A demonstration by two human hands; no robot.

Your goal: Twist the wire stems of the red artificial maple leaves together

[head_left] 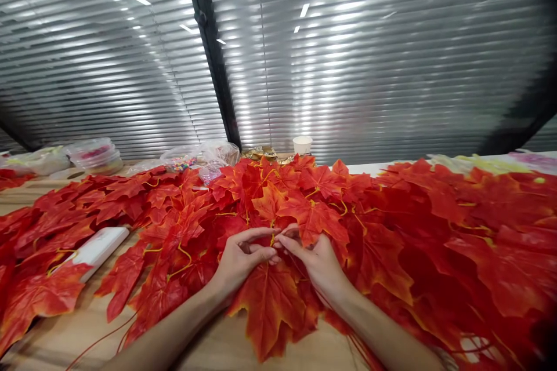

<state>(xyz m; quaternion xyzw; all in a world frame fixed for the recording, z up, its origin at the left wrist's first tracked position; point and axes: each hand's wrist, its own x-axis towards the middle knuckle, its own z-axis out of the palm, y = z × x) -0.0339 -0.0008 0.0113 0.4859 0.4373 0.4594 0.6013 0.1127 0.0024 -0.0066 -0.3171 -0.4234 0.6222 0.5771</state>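
Both hands meet at the middle of the view, over a heap of red artificial maple leaves (pixel 313 217). My left hand (pixel 246 252) pinches the yellow stem (pixel 272 237) of a leaf between thumb and forefinger. From the other side my right hand (pixel 311 252) closes its fingertips on the same stem, almost touching the left ones. A large red-orange maple leaf (pixel 272 304) hangs down below the fingers, its tip toward me. Exactly how the stem runs between the fingertips is too small to tell.
A white box-like object (pixel 98 249) lies among the leaves at left. Along the back stand clear plastic tubs (pixel 94 153), plastic bags (pixel 217 152) and a paper cup (pixel 302 145). Thin red cords (pixel 102 339) trail over the wooden table (pixel 204 348). Metallic blinds (pixel 369 58) rise behind.
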